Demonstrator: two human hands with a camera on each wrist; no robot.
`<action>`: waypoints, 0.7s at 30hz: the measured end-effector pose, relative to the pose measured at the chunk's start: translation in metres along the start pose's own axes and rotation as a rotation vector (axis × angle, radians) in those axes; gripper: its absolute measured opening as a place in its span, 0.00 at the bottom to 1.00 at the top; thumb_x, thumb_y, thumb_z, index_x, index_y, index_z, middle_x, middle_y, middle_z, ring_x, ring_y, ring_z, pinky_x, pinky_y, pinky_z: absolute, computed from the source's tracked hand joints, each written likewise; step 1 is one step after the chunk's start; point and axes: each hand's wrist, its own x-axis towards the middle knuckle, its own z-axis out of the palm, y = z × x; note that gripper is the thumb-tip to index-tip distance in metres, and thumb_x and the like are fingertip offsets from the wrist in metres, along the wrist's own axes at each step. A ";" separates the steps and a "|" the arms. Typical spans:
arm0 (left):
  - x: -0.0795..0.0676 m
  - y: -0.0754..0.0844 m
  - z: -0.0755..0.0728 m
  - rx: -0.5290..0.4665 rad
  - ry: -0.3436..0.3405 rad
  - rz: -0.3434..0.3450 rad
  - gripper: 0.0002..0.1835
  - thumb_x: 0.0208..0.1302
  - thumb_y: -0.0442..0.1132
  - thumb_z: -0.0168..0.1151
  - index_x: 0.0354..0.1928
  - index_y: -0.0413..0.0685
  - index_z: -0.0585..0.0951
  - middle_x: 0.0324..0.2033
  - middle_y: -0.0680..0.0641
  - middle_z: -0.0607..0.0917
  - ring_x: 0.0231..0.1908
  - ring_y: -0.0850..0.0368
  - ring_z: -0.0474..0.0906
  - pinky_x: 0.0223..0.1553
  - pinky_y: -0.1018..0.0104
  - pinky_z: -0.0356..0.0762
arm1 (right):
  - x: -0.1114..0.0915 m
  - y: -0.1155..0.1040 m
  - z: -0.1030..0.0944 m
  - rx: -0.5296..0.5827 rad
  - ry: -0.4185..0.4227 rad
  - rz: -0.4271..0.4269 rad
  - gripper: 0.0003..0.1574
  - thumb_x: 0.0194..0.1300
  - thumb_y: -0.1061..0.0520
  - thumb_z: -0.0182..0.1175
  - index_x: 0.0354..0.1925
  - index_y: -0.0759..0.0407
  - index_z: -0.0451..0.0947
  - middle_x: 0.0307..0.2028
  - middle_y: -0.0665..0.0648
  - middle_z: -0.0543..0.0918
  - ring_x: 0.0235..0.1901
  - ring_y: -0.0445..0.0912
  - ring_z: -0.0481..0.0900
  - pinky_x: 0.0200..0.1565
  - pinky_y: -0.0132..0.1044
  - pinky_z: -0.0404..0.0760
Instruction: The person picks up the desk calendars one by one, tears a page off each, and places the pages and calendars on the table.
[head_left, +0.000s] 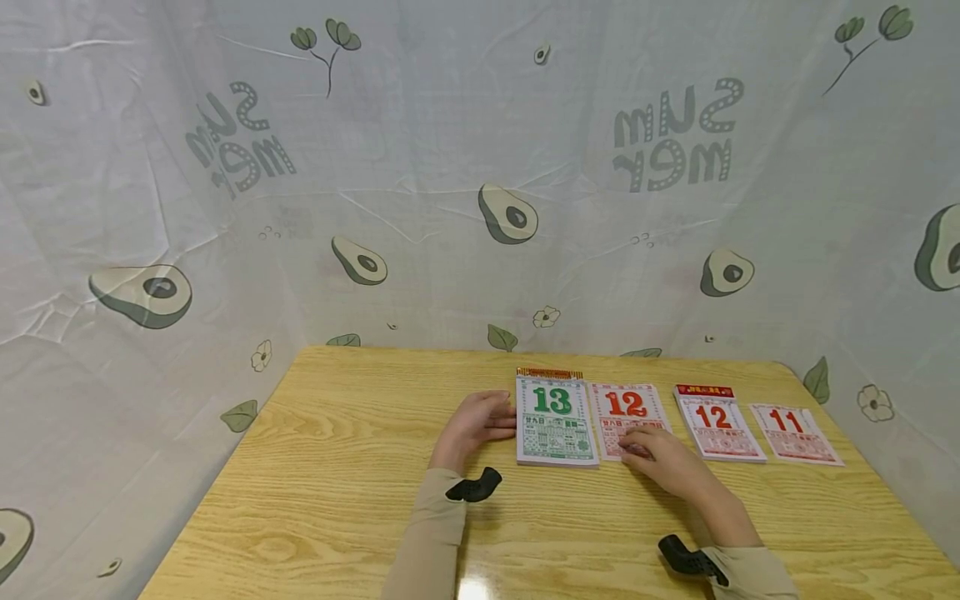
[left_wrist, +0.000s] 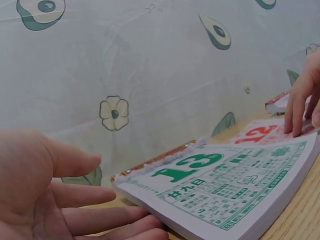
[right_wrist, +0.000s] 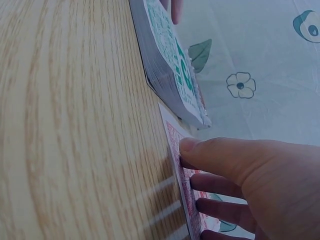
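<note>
A thick tear-off calendar [head_left: 557, 425] with a green 13 lies on the wooden table. Along its left edge is my left hand [head_left: 480, 417], palm turned sideways; in the left wrist view the fingers stretch loosely to the pad's side and grip nothing. Right of the pad lies a loose calendar sheet [head_left: 628, 402] with a red 12. My right hand [head_left: 663, 458] rests its fingertips on the sheet's lower right part; in the right wrist view the thumb [right_wrist: 192, 146] and spread fingers touch its printed face. Part of that sheet is hidden under the hand.
Farther right lies a second tear-off calendar [head_left: 720, 429] with a red 12 and a red header. Beside it is a loose sheet [head_left: 797, 437] showing a red 11. A pale curtain [head_left: 420, 150] with avocado prints hangs behind the table [head_left: 337, 483].
</note>
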 end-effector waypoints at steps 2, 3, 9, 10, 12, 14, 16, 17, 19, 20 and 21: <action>-0.001 0.001 -0.001 0.022 -0.004 0.002 0.27 0.74 0.44 0.52 0.68 0.35 0.66 0.52 0.32 0.81 0.43 0.49 0.84 0.48 0.54 0.82 | 0.000 0.000 0.001 -0.005 0.000 0.005 0.15 0.66 0.53 0.61 0.48 0.58 0.83 0.54 0.66 0.80 0.57 0.65 0.75 0.57 0.59 0.73; -0.001 0.001 -0.001 0.035 -0.007 0.005 0.27 0.74 0.44 0.51 0.68 0.35 0.66 0.51 0.32 0.82 0.43 0.49 0.84 0.48 0.54 0.82 | 0.001 0.001 0.001 -0.007 0.000 0.006 0.15 0.66 0.53 0.61 0.48 0.58 0.83 0.54 0.67 0.80 0.57 0.65 0.75 0.57 0.59 0.73; -0.003 0.004 -0.002 0.115 -0.012 0.009 0.27 0.74 0.45 0.52 0.67 0.35 0.67 0.53 0.32 0.81 0.48 0.46 0.83 0.46 0.56 0.83 | 0.003 0.000 0.001 -0.009 0.003 -0.003 0.15 0.66 0.54 0.61 0.48 0.59 0.83 0.54 0.67 0.80 0.57 0.65 0.75 0.57 0.59 0.74; -0.003 0.004 -0.002 0.128 -0.013 0.010 0.27 0.73 0.45 0.52 0.67 0.35 0.68 0.54 0.32 0.81 0.49 0.46 0.83 0.45 0.56 0.83 | 0.003 0.000 0.001 -0.011 0.005 -0.006 0.15 0.66 0.54 0.61 0.48 0.59 0.83 0.54 0.67 0.80 0.56 0.65 0.76 0.57 0.59 0.74; -0.004 0.005 -0.002 0.150 -0.013 0.010 0.27 0.73 0.46 0.52 0.67 0.35 0.68 0.55 0.32 0.80 0.51 0.45 0.82 0.44 0.57 0.83 | 0.003 0.000 0.001 -0.013 0.007 -0.009 0.15 0.66 0.54 0.61 0.48 0.59 0.83 0.54 0.66 0.81 0.57 0.64 0.76 0.57 0.59 0.74; -0.004 0.006 -0.002 0.163 -0.014 0.007 0.27 0.73 0.46 0.52 0.67 0.35 0.68 0.55 0.32 0.80 0.52 0.45 0.82 0.44 0.58 0.83 | 0.004 0.000 0.001 -0.016 0.009 -0.008 0.15 0.66 0.55 0.61 0.48 0.59 0.83 0.54 0.66 0.81 0.57 0.65 0.75 0.57 0.59 0.73; -0.004 0.006 -0.003 0.170 -0.012 0.008 0.27 0.73 0.46 0.52 0.67 0.35 0.68 0.55 0.32 0.80 0.52 0.44 0.82 0.44 0.58 0.83 | 0.004 0.001 0.002 -0.017 0.016 -0.011 0.15 0.66 0.55 0.62 0.48 0.59 0.84 0.54 0.66 0.80 0.57 0.65 0.75 0.57 0.59 0.73; -0.004 0.007 -0.003 0.173 -0.013 0.009 0.27 0.73 0.46 0.52 0.67 0.35 0.68 0.55 0.32 0.80 0.52 0.45 0.82 0.44 0.57 0.83 | 0.004 0.001 0.002 -0.020 0.020 -0.012 0.15 0.66 0.55 0.62 0.48 0.59 0.84 0.54 0.66 0.80 0.57 0.65 0.75 0.57 0.59 0.73; -0.004 0.008 -0.004 0.169 -0.011 0.008 0.28 0.73 0.46 0.52 0.67 0.36 0.68 0.54 0.33 0.81 0.50 0.47 0.82 0.43 0.58 0.83 | 0.004 0.001 0.002 -0.026 0.041 -0.014 0.14 0.65 0.55 0.62 0.48 0.59 0.84 0.55 0.66 0.80 0.57 0.65 0.75 0.57 0.60 0.73; -0.005 0.009 -0.004 0.168 -0.012 0.010 0.28 0.73 0.46 0.52 0.67 0.36 0.68 0.54 0.33 0.81 0.49 0.48 0.82 0.43 0.57 0.83 | 0.004 0.001 0.001 -0.025 0.053 -0.016 0.14 0.65 0.55 0.62 0.47 0.59 0.84 0.55 0.67 0.80 0.58 0.65 0.75 0.57 0.60 0.73; -0.006 0.011 -0.005 0.164 -0.011 0.010 0.28 0.73 0.46 0.52 0.67 0.36 0.68 0.54 0.33 0.81 0.49 0.48 0.82 0.44 0.57 0.83 | 0.004 0.001 0.001 -0.031 0.065 -0.023 0.14 0.65 0.56 0.63 0.47 0.59 0.85 0.55 0.67 0.80 0.57 0.65 0.75 0.57 0.60 0.73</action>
